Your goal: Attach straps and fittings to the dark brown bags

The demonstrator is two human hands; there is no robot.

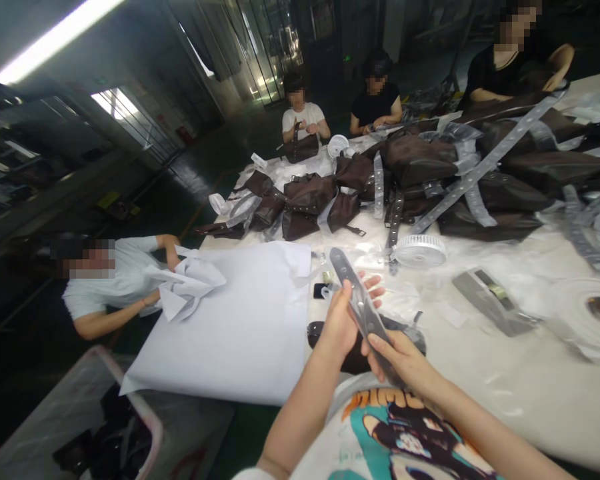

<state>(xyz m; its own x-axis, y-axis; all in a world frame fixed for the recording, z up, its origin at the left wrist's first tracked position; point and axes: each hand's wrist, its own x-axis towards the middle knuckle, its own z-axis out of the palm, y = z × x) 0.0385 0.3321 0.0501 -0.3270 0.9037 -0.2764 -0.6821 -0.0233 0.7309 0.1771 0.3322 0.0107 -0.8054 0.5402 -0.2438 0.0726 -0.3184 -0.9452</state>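
A dark strap [344,267] with a row of round metal eyelets or studs, seemingly in a clear plastic sleeve, slants up and away in front of my body. My left hand [344,317] supports it near the middle, thumb on top and fingers stretched out behind. Lower down, my right hand [395,353] grips the strap between thumb and fingers. Under my hands a dark bag [353,360] lies at the table's edge, mostly hidden. A small black object [321,291] sits just left of the strap.
Brown bags [310,200] with plastic-wrapped straps pile up across the table. Nearby are a white fan [420,251], a tape dispenser [495,300] and a white roll [590,313]. On the left a person handles white paper sheets [240,320] above a bin [153,417]; several people work beyond.
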